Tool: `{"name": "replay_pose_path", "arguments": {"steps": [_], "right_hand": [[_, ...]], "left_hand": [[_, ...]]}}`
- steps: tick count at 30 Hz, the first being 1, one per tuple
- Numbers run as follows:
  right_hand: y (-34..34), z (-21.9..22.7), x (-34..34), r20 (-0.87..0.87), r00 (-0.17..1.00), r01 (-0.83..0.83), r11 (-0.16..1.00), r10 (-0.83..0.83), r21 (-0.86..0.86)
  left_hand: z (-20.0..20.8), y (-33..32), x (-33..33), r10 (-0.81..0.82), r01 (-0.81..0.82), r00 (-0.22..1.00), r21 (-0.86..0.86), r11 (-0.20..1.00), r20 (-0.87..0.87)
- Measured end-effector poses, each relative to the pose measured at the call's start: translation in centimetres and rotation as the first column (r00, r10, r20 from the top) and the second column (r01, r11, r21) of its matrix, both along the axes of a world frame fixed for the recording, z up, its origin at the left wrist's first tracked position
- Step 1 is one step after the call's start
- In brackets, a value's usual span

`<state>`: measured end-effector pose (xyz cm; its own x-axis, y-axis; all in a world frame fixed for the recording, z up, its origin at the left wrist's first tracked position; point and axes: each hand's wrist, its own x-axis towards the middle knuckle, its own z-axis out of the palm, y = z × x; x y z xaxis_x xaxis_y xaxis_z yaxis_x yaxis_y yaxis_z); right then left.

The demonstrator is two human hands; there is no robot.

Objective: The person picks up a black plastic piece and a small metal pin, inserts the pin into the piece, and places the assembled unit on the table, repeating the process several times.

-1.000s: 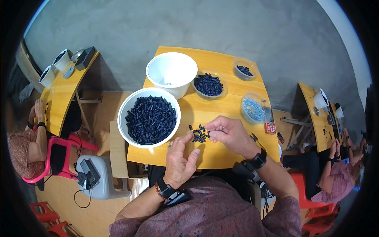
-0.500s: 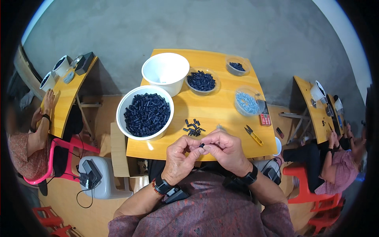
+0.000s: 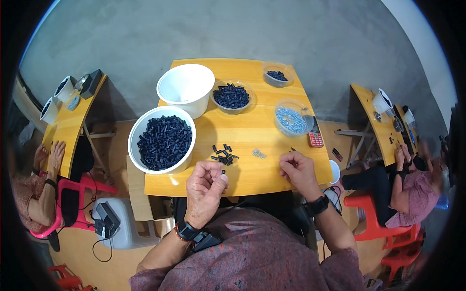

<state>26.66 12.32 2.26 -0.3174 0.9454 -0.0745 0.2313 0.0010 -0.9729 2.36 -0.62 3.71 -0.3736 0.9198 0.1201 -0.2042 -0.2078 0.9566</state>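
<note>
My left hand is closed in a pinch on a small black plastic sleeve, held upright above the table's near edge. My right hand lies over a pair of thread snips on the right, its fingers curled in. Only the dark tips of the snips show beyond the fingers; whether the hand grips them is hidden. Between the hands are a loose pile of black sleeves and a small heap of silvery metal pins.
On the wooden table stand a white tub full of black sleeves, another white tub, clear bowls of black parts, a bowl of silvery pins and a red phone. People sit at side tables.
My hands have parted: the left keeps the black sleeve, while the right has moved right over the snips. The heap of pins now shows fully. The view has shifted slightly.
</note>
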Motion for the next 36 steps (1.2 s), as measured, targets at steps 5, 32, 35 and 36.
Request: {"name": "replay_pose_path", "arguments": {"steps": [5,32,35,36], "right_hand": [[1.4,-1.5,-1.4,0.127,0.987,-0.135,0.942,0.100,0.307],[-0.3,0.1,-4.7,0.389,0.912,-0.315,0.828,0.129,0.464],[-0.5,0.4,-4.7,0.374,0.922,-0.253,0.887,0.101,0.385],[-0.4,0.5,-4.8,0.390,0.914,-0.281,0.864,0.109,0.418]], "left_hand": [[-0.9,-0.1,-0.1,-0.075,0.085,0.994,-0.137,0.987,0.076],[-2.9,-0.3,-1.9,-0.070,0.139,0.942,-0.191,0.972,0.329],[-3.1,-0.2,-2.1,-0.088,0.152,0.946,-0.189,0.970,0.313],[-3.1,-0.2,-2.1,-0.089,0.154,0.946,-0.189,0.970,0.313]]}}
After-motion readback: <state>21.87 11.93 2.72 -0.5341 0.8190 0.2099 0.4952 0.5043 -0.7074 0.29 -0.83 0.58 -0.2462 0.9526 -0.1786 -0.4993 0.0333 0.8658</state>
